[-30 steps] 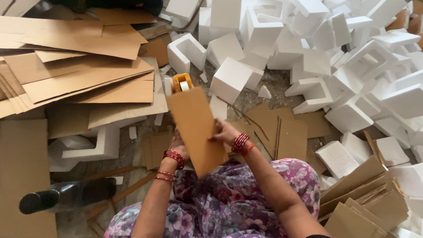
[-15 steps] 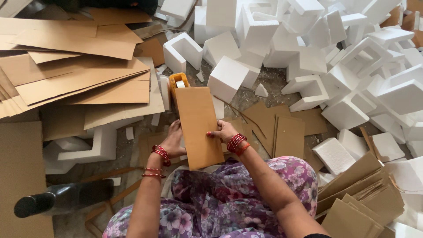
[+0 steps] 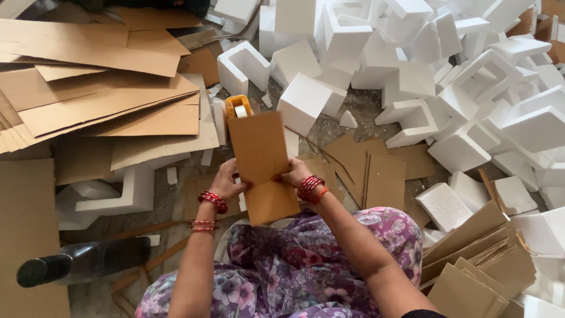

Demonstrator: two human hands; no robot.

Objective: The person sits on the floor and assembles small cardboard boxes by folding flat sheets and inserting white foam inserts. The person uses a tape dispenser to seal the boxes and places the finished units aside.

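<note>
Cardboard piece (image 3: 262,168) is a long brown rectangle, held w/ both hands over the person's lap. Long axis runs away from the person, top end pointing up-frame w/ a slight lean left; near end sits over the floral-print lap (image 3: 294,265). A crease crosses it approx where the hands grip, so the lower part looks bent a bit.

Left hand (image 3: 226,181) closed on the piece's left edge, fingers wrapped round it, red bangles at the wrist. Right hand (image 3: 294,175) closed on the right edge at the same height, thumb on the front face.

Just beyond the piece's far end: an orange tape dispenser (image 3: 238,106), partly hidden by it. Beyond & right of the piece: heap of white foam blocks (image 3: 412,65). Left of the piece: stack of flat cardboard sheets (image 3: 100,88). Low left of the piece: a dark bottle (image 3: 82,262) lying on its side. Low right: more folded cardboard (image 3: 482,259).
</note>
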